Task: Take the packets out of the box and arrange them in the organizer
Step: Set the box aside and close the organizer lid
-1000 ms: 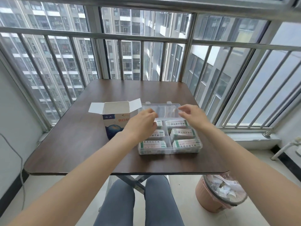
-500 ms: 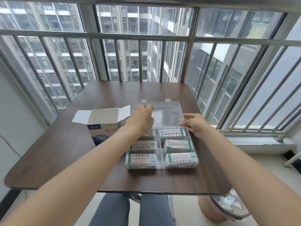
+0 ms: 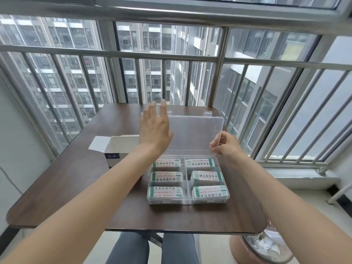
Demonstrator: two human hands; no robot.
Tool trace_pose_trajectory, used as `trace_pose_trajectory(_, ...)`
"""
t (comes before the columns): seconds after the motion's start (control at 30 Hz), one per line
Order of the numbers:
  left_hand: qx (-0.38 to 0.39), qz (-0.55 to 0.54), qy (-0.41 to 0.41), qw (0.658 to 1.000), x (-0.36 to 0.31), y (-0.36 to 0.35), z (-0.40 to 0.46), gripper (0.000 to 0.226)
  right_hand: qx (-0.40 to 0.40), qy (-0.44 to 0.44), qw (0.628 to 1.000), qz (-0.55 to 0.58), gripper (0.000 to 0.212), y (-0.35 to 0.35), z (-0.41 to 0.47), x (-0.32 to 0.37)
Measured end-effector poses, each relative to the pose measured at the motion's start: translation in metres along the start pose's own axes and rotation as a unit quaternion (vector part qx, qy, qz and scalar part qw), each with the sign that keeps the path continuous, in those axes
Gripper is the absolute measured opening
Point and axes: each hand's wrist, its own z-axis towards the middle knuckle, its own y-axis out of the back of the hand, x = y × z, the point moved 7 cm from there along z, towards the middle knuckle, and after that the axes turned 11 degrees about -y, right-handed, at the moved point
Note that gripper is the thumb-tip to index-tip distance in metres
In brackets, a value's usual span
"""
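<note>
A clear plastic organizer (image 3: 187, 201) sits on the brown table (image 3: 76, 178), with white-and-green packets (image 3: 166, 191) filling several of its compartments in two columns. Its transparent lid (image 3: 192, 136) stands raised behind it. My left hand (image 3: 155, 131) is flat against the lid's left part, fingers spread and pointing up. My right hand (image 3: 224, 143) pinches the lid's right edge between thumb and fingers. The white-and-blue cardboard box (image 3: 118, 149) stands open to the left of the organizer, partly hidden behind my left forearm.
A metal railing (image 3: 171, 56) and window bars close off the table's far and right sides. A pink waste bin (image 3: 259, 246) with crumpled paper stands on the floor under the table's right corner. My knees (image 3: 152, 248) are under the near edge.
The lid, lying back flat half a second ago, is now tilted up. My left hand has risen from the organizer onto the lid; my right hand has taken hold of its right edge.
</note>
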Motion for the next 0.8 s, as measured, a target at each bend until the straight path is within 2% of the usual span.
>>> trace_pose_trajectory(0.1, 0.047, -0.012, 0.030, 0.998, 0.018, -0.001, -0.016, 0.094, -0.019, 0.005, 1.000, -0.015, 0.035, 0.001, -0.005, 0.003)
trace_pose_trajectory(0.23, 0.069, -0.067, 0.064, 0.993, 0.037, -0.004, -0.034, 0.085, -0.005, 0.004, 1.000, -0.010, 0.027, -0.003, -0.017, 0.010)
trace_pose_trajectory(0.27, 0.071, -0.079, 0.064, 0.992, 0.040, -0.005, -0.037, 0.082, 0.003, 0.004, 1.000, 0.001, 0.029, -0.005, -0.020, 0.012)
trace_pose_trajectory(0.4, 0.073, -0.088, 0.054, 0.992, 0.047, -0.004, -0.041, 0.044, -0.006, 0.032, 0.998, 0.057, 0.032, -0.003, -0.033, 0.023)
trace_pose_trajectory(0.47, 0.068, -0.103, 0.058, 0.991, 0.050, -0.004, -0.042, 0.039, -0.016, 0.051, 0.997, 0.063, 0.027, 0.001, -0.037, 0.031)
trace_pose_trajectory(0.63, 0.057, -0.137, 0.021, 0.989, 0.041, 0.004, -0.042, 0.044, -0.068, 0.093, 0.992, 0.051, 0.026, 0.013, -0.053, 0.047)
trace_pose_trajectory(0.8, 0.012, -0.182, -0.034, 0.983, 0.021, 0.023, -0.048, 0.051, -0.108, 0.137, 0.984, -0.027, 0.023, 0.022, -0.076, 0.052)
